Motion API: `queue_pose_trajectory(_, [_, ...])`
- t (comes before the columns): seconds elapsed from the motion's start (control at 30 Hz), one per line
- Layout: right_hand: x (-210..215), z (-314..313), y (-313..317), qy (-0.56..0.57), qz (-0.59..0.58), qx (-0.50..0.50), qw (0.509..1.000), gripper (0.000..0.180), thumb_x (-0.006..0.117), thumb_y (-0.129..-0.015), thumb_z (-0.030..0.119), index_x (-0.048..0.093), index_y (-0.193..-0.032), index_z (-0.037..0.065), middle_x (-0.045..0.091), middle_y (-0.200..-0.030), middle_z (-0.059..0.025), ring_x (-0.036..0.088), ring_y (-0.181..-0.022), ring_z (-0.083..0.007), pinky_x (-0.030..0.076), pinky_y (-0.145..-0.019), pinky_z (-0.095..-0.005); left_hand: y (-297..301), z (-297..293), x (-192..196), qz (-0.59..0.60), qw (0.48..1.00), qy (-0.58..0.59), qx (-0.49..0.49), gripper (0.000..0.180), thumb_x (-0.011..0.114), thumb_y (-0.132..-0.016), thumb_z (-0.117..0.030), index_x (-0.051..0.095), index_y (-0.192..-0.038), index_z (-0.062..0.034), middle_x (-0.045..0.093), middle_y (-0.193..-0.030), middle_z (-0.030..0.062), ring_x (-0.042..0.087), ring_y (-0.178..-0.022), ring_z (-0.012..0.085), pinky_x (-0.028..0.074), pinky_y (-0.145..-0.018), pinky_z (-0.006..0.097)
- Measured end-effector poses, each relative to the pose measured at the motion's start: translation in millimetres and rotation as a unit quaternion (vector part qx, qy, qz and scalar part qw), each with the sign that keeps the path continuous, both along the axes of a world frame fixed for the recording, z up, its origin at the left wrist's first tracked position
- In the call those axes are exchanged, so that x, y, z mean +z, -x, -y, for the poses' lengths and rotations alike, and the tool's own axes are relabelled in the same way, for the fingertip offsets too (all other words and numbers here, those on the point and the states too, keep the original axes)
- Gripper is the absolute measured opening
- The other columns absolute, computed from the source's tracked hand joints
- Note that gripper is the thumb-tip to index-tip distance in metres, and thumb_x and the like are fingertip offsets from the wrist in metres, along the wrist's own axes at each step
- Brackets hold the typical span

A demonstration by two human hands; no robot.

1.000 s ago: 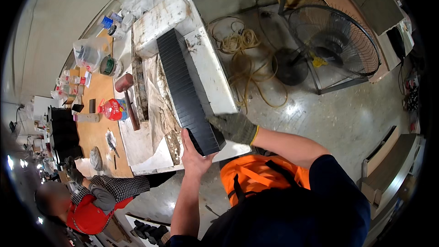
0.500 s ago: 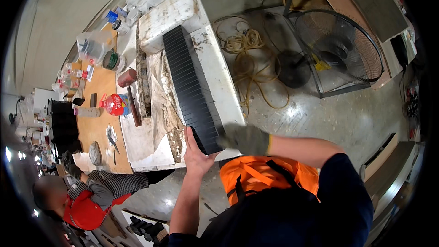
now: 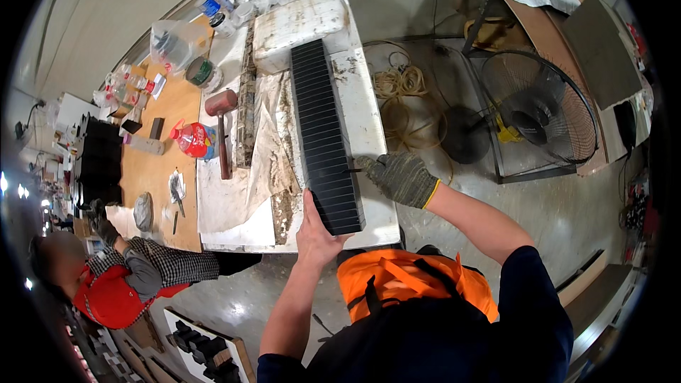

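A long row of thin black slabs, packed face to face, lies lengthwise on the white worktable. My bare left hand grips its near end, with fingers along the left side and the thumb across the front. My right hand wears a grey knitted glove with a yellow cuff. It is closed on a thin dark tool, whose tip meets the right side of the row; most of the tool is hidden by the glove. The row's far end lies against a stained white block.
Left of the row are a mallet, a stained cloth and a red-capped bottle. Jars and bottles stand farther back. A person in a red vest works at lower left. A fan and coiled hose are on the right.
My right hand has moved from the near end of the row to farther along its right side, and the thin tool now shows. My left hand keeps its grip. The view has shifted.
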State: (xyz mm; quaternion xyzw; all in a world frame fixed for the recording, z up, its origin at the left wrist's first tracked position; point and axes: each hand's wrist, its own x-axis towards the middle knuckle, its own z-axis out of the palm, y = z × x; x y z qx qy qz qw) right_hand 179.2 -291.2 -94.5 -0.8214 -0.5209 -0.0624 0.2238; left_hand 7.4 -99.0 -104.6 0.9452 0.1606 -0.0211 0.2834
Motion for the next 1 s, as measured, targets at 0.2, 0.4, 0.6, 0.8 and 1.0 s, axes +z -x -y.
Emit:
queue_pose_trajectory(0.2, [-3.7, -10.5, -3.3, 0.043, -0.052, 0.015, 0.998, 0.041, 0.052, -0.087, 0.017, 0.055, -0.127, 0.011, 0.067, -0.102, -0.0139, 0.066, -0.073, -0.0273, 0.052, -0.058, -0.0412, -1.5, 1.1, 2.6, -0.009, 1.0, 0.0, 0.003, 0.125, 0.085, -0.061, -0.037, 0.003, -0.146, 0.0039, 0.033, -0.142, 0.03, 0.052, -0.116, 0.0437, 0.051, -0.089, 0.043])
queue_pose_trajectory(0.4, [17.8, 3.5, 34.1, 0.176, -0.084, 0.081, 0.978, 0.031, 0.052, -0.086, 0.014, 0.058, -0.117, 0.012, 0.062, -0.099, -0.0117, 0.065, -0.066, -0.0281, 0.054, -0.053, -0.0397, 4.1, -0.5, -2.8, 0.009, 1.0, -0.011, 0.019, 0.131, 0.089, -0.057, -0.027, -0.002, -0.148, -0.0025, 0.049, -0.13, 0.0253, 0.058, -0.108, 0.041, 0.051, -0.088, 0.042])
queue_pose_trajectory(0.6, [8.3, 26.2, 55.7, 0.198, -0.08, 0.156, 0.964, 0.049, 0.059, -0.081, 0.014, 0.052, -0.129, 0.014, 0.064, -0.106, -0.014, 0.065, -0.064, -0.0232, 0.052, -0.048, -0.0385, -1.8, 4.1, 5.3, -0.043, 0.999, 0.011, 0.029, 0.127, 0.086, -0.061, -0.036, 0.0, -0.146, 0.0029, 0.038, -0.14, 0.0263, 0.055, -0.114, 0.0404, 0.05, -0.09, 0.042])
queue_pose_trajectory(0.8, [-5.2, -2.5, 27.5, 0.043, 0.02, 0.036, 0.998, 0.049, 0.054, -0.084, 0.017, 0.048, -0.132, 0.009, 0.065, -0.094, -0.0141, 0.061, -0.052, -0.0243, 0.046, -0.039, -0.0357, -1.9, 2.1, 5.4, -0.047, 0.998, 0.02, 0.023, 0.128, 0.086, -0.061, -0.036, -0.001, -0.147, 0.0025, 0.038, -0.141, 0.0254, 0.055, -0.115, 0.0391, 0.05, -0.091, 0.042])
queue_pose_trajectory(1.0, [-5.6, 18.3, 79.9, -0.035, -0.071, 0.141, 0.987, 0.056, 0.051, -0.085, 0.017, 0.04, -0.139, 0.008, 0.057, -0.117, -0.0202, 0.062, -0.059, -0.0227, 0.048, -0.042, -0.0316, -2.7, 3.4, 10.2, -0.041, 0.999, -0.006, 0.027, 0.128, 0.086, -0.061, -0.037, -0.001, -0.147, 0.0024, 0.042, -0.137, 0.0259, 0.056, -0.112, 0.0402, 0.05, -0.09, 0.043])
